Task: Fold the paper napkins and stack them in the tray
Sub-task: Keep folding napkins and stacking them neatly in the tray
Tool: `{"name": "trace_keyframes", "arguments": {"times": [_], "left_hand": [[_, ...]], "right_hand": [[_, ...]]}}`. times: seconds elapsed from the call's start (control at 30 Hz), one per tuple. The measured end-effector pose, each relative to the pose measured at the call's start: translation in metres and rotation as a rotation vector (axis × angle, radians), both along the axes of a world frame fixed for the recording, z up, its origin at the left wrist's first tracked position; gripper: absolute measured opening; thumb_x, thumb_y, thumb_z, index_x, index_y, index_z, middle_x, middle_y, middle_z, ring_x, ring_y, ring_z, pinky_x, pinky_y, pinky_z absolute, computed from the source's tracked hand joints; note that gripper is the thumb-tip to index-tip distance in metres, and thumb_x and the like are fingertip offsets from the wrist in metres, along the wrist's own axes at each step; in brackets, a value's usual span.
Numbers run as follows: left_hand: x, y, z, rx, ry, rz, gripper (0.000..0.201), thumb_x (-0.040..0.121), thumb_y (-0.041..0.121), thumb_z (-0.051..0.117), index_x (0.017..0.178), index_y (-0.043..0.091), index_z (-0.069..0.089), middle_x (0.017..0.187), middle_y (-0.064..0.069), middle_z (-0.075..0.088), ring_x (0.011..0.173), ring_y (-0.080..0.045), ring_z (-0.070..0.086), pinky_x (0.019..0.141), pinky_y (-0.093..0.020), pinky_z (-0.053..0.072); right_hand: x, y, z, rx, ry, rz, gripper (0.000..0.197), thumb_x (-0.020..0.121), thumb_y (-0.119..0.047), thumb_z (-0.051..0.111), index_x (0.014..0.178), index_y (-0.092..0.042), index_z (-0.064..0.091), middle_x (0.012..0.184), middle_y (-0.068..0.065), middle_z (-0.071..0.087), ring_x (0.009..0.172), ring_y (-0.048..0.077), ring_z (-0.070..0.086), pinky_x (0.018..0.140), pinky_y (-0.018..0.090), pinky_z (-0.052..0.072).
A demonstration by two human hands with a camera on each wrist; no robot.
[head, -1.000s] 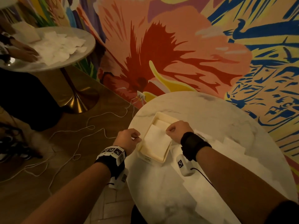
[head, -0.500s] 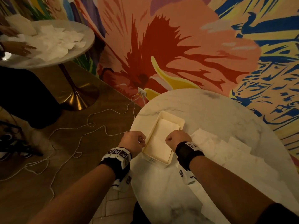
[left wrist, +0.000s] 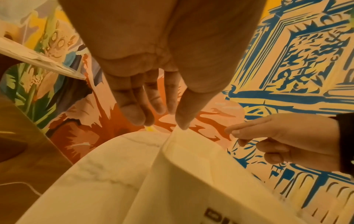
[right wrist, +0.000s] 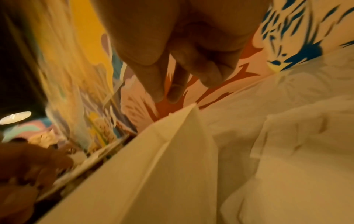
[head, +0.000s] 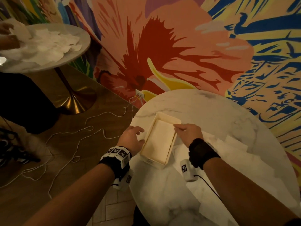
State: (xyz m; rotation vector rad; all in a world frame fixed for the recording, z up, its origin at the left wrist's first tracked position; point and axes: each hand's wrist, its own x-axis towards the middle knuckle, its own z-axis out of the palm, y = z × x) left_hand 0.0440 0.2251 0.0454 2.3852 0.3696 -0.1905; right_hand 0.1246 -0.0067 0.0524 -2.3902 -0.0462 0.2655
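Centrally in the head view, the cream rectangular tray (head: 145, 158) lies on the round marble tabletop (head: 211, 115), long axis running lower left to upper right, smooth folded napkins (head: 160, 139) inside. Left hand (head: 131, 139) and right hand (head: 189, 133) flank it, fingers loosely extended, holding nothing. Crumpled loose napkins (head: 228, 149) lie right; only the left wrist view shows dark lettering on the tray wall.

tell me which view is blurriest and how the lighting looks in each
Right wrist view is blurriest: the left hand and mural smear, only the tray edge reads. Left wrist view is sharper but warm yellow, with the tray rim soft. Head view is dim, amber and wide-angle curved, the table palest.
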Motion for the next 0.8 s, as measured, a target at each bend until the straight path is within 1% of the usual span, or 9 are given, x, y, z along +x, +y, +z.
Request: {"name": "trace_keyframes", "arguments": {"times": [0.1,0.17,0.27,0.4,0.47,0.57,0.67,0.73,0.8], "left_hand": [[0.005,-0.017,0.011,-0.010,-0.091,-0.021,0.031,0.090,0.027,0.067,0.120,0.029,0.061,0.111,0.008,0.055,0.089,-0.011,0.058,0.079,-0.024,0.044],[0.007,-0.034,0.017,-0.039,-0.141,-0.055,0.028,0.090,0.027,0.066,0.118,0.029,0.061,0.108,0.008,0.058,0.087,-0.011,0.059,0.080,-0.025,0.047],[0.008,-0.069,0.024,-0.101,-0.167,-0.120,0.024,0.091,0.025,0.064,0.115,0.029,0.063,0.104,0.010,0.060,0.085,-0.011,0.060,0.084,-0.027,0.050],[0.005,-0.120,0.021,-0.194,-0.144,-0.228,0.021,0.092,0.022,0.061,0.112,0.027,0.064,0.104,0.010,0.065,0.075,-0.007,0.063,0.072,-0.019,0.048],[0.002,-0.143,0.017,-0.207,-0.107,-0.279,0.020,0.093,0.023,0.060,0.112,0.027,0.063,0.103,0.013,0.064,0.075,-0.005,0.061,0.067,-0.014,0.046],[-0.002,-0.176,0.007,-0.193,-0.046,-0.343,0.019,0.093,0.025,0.060,0.111,0.029,0.063,0.101,0.016,0.063,0.075,0.000,0.059,0.063,-0.011,0.045],[-0.008,-0.204,-0.009,-0.144,0.009,-0.394,0.021,0.092,0.026,0.061,0.113,0.028,0.065,0.103,0.014,0.066,0.078,-0.007,0.062,0.076,-0.025,0.052],[-0.012,-0.219,-0.021,-0.111,0.055,-0.430,0.023,0.092,0.026,0.061,0.115,0.027,0.064,0.108,0.011,0.067,0.079,-0.009,0.061,0.077,-0.023,0.049],[-0.016,-0.233,-0.028,-0.086,0.098,-0.458,0.026,0.093,0.026,0.061,0.118,0.025,0.063,0.112,0.008,0.066,0.082,-0.010,0.061,0.076,-0.021,0.046]], "right_hand": [[-0.003,-0.037,0.013,0.094,-0.050,-0.129,0.027,0.094,-0.020,0.061,0.120,-0.021,0.071,0.111,0.002,0.069,0.108,0.020,0.062,0.096,0.018,0.040],[-0.009,-0.065,0.014,0.069,-0.029,-0.187,0.032,0.095,-0.017,0.058,0.125,-0.021,0.067,0.104,0.004,0.063,0.106,0.025,0.061,0.099,0.024,0.043],[-0.026,-0.109,0.008,-0.001,0.036,-0.258,0.034,0.095,-0.015,0.057,0.128,-0.020,0.065,0.107,0.007,0.062,0.104,0.026,0.059,0.103,0.034,0.045],[-0.060,-0.164,-0.001,-0.090,0.104,-0.329,0.031,0.094,-0.013,0.056,0.123,-0.017,0.066,0.092,0.003,0.060,0.100,0.025,0.059,0.099,0.029,0.042],[-0.077,-0.187,-0.009,-0.132,0.143,-0.341,0.029,0.094,-0.014,0.056,0.120,-0.017,0.068,0.095,0.003,0.063,0.102,0.025,0.060,0.095,0.025,0.042],[-0.102,-0.217,-0.027,-0.134,0.209,-0.364,0.026,0.093,-0.016,0.058,0.116,-0.018,0.069,0.094,0.000,0.063,0.089,0.017,0.056,0.087,0.021,0.043],[-0.124,-0.237,-0.046,-0.094,0.280,-0.379,0.025,0.094,-0.020,0.059,0.117,-0.020,0.067,0.103,0.000,0.066,0.089,0.015,0.056,0.087,0.022,0.046],[-0.135,-0.244,-0.056,-0.075,0.331,-0.367,0.030,0.095,-0.022,0.057,0.124,-0.022,0.063,0.117,0.001,0.065,0.098,0.016,0.057,0.087,0.019,0.043],[-0.143,-0.248,-0.066,-0.097,0.372,-0.303,0.039,0.096,-0.026,0.055,0.135,-0.021,0.056,0.134,0.003,0.056,0.117,0.020,0.054,0.100,0.021,0.040]]}}
